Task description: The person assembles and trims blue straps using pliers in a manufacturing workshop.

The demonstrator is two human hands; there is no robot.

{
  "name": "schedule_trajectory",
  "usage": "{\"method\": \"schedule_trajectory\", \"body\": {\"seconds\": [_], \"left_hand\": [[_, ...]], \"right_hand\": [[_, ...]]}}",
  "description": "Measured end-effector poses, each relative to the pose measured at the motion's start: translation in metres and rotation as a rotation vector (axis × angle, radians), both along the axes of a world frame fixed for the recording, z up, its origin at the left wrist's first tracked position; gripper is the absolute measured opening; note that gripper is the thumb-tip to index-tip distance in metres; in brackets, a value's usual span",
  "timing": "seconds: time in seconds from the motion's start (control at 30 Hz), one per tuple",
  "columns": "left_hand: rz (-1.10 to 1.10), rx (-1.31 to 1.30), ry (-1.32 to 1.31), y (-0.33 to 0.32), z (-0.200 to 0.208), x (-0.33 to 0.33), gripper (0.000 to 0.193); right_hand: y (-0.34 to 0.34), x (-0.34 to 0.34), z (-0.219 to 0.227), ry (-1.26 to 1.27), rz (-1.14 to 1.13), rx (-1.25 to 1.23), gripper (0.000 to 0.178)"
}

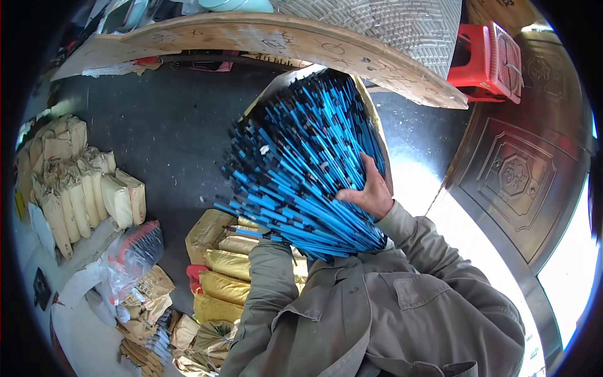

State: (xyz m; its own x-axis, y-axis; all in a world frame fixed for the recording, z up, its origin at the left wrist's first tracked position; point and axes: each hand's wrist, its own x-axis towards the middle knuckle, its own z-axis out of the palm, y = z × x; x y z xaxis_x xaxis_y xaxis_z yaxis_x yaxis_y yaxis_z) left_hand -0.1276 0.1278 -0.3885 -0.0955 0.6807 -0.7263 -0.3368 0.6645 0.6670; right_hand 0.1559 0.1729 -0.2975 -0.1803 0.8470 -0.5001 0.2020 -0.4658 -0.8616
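Note:
A big fanned bundle of thin blue rods (314,169) with black tips fills the middle of the head view, its narrow end close to my jacket. My right hand (370,193) grips the bundle's right side, thumb over the rods and the other fingers along the edge. From the lower left my left forearm (271,270) reaches in under the bundle, and the rods hide that hand's fingers. Behind the rods shows the pale rim of an open container (381,135). A small white scrap (264,150) lies among the black tips.
A wooden table edge (282,38) curves across the far side. A red plastic stool (480,66) stands far right, beside a dark panelled door (512,169). Yellow packages (226,286) lie near my left arm. Brown paper sacks (75,188) line the left side.

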Motion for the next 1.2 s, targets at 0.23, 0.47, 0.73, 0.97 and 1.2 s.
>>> {"method": "schedule_trajectory", "body": {"seconds": [0.23,0.47,0.73,0.97,1.2], "left_hand": [[-0.17,0.07,0.098,0.013,-0.038,-0.014,0.053],[0.138,-0.023,-0.027,0.035,0.01,0.023,0.052],[0.331,-0.03,-0.244,0.041,0.012,0.026,0.052],[0.294,-0.1,-0.126,0.055,0.027,0.035,0.051],[0.32,-0.145,-0.146,0.053,0.011,0.02,0.048]], "right_hand": [[0.019,0.014,-0.011,-0.542,0.282,0.101,0.091],[0.007,0.013,-0.055,-0.53,0.059,0.398,0.076],[0.019,0.021,-0.063,-0.377,0.052,0.216,0.084],[0.045,0.036,-0.076,-0.066,0.013,0.196,0.108],[0.039,0.033,-0.069,-0.124,0.035,0.167,0.115]]}}
